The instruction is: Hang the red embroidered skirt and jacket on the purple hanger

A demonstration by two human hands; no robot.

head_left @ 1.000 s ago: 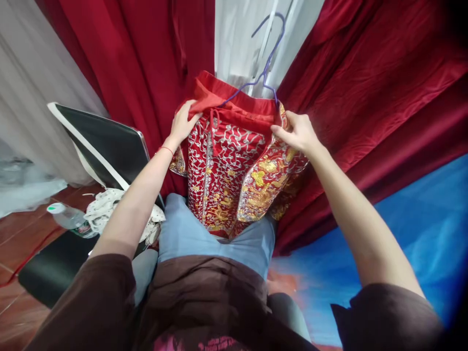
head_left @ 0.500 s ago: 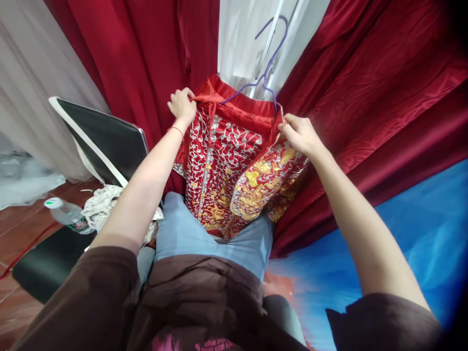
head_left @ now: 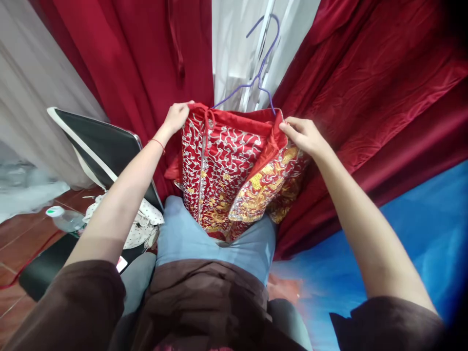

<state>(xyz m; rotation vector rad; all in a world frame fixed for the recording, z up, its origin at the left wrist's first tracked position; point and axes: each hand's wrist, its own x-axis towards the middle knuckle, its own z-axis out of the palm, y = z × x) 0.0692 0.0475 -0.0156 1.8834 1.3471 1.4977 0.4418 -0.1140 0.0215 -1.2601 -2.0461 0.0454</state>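
A red garment [head_left: 226,170] with silver and gold embroidery hangs in front of me on a purple wire hanger [head_left: 260,68]. My left hand [head_left: 177,116] is closed on the garment's top left corner at the waistband. My right hand [head_left: 303,135] pinches the top right corner, just below the hanger's right end. The cloth is stretched between both hands and its lower edge falls against my light blue trousers [head_left: 215,239]. The hanger's hook rises in front of a white panel [head_left: 234,48].
Red curtains [head_left: 365,87] hang on both sides. A black chair [head_left: 102,146] at the left holds a white patterned cloth [head_left: 141,224], with a plastic bottle [head_left: 62,218] beside it. Blue fabric [head_left: 420,229] covers the lower right. A reddish-brown floor [head_left: 22,234] shows at left.
My left hand has moved from the folded-over waistband to the top left corner and pulled it flat. The garment's top edge now runs straight between my hands.
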